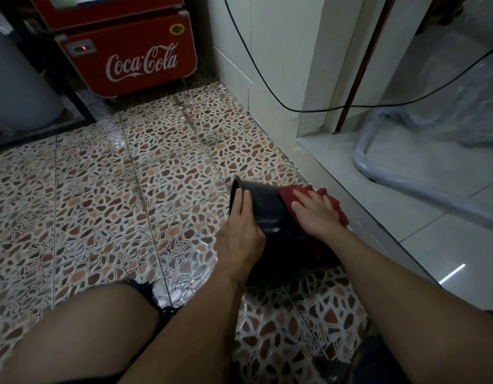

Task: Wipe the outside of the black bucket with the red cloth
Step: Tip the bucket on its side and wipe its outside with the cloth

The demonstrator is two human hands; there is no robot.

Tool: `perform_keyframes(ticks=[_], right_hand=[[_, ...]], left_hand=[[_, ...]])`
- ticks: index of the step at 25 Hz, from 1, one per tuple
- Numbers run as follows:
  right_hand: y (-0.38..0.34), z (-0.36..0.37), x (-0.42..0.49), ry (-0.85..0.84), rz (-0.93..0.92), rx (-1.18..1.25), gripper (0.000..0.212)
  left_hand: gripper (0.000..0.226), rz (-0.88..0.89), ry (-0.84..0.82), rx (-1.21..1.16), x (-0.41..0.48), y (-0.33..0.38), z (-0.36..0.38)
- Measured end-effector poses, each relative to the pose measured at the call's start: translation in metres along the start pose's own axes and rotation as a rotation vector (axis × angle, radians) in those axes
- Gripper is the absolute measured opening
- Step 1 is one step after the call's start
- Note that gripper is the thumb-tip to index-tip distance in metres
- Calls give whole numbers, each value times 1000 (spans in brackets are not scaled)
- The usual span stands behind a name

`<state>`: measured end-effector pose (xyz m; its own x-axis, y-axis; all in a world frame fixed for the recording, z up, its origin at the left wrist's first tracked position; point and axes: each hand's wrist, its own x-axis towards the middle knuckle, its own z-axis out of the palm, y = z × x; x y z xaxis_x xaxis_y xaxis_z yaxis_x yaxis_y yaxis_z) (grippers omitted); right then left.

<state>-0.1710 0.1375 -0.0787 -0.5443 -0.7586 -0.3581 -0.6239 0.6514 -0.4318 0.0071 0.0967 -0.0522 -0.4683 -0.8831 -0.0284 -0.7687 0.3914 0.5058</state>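
Observation:
The black bucket [267, 207] lies tipped on its side on the pebble-patterned floor, its open mouth facing left. My left hand [241, 228] grips the bucket at its rim, fingers over the edge. My right hand [316, 212] presses flat on the red cloth [332, 206], which is draped over the bucket's bottom end and right side. Part of the cloth hangs down behind my right wrist.
A grey raised step [378, 217] runs right beside the bucket. A red Coca-Cola cooler [134, 54] stands at the back, a black cable [267, 79] hangs along the white wall, and a plastic-wrapped metal frame [378, 167] is on the right. My knee [101, 322] is at lower left.

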Motion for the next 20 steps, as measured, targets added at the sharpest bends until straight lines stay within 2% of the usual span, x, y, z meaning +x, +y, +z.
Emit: perform_keyframes(ticks=[3, 6, 8, 10, 12, 14, 16, 20], right_hand=[[-21, 9, -28, 15, -247, 13, 45], [-15, 26, -74, 92, -259, 63, 50], [9, 34, -83, 120, -172, -27, 53], [35, 32, -74, 89, 8, -42, 53], [45, 26, -67, 45, 117, -18, 54], [38, 27, -63, 54, 128, -4, 55], [19, 31, -64, 71, 51, -4, 57], [0, 55, -81, 115, -281, -52, 60]], left_hand=[[58, -50, 4, -55, 14, 6, -5], [44, -88, 14, -83, 20, 2, -9], [36, -92, 79, -116, 17, -2, -9], [36, -70, 116, -157, 8, -6, -5], [45, -38, 92, -173, -5, -8, 4], [54, -35, 77, -152, -10, -10, 8], [55, -19, 84, -111, -8, -13, 11], [57, -17, 119, -126, -2, -17, 17]])
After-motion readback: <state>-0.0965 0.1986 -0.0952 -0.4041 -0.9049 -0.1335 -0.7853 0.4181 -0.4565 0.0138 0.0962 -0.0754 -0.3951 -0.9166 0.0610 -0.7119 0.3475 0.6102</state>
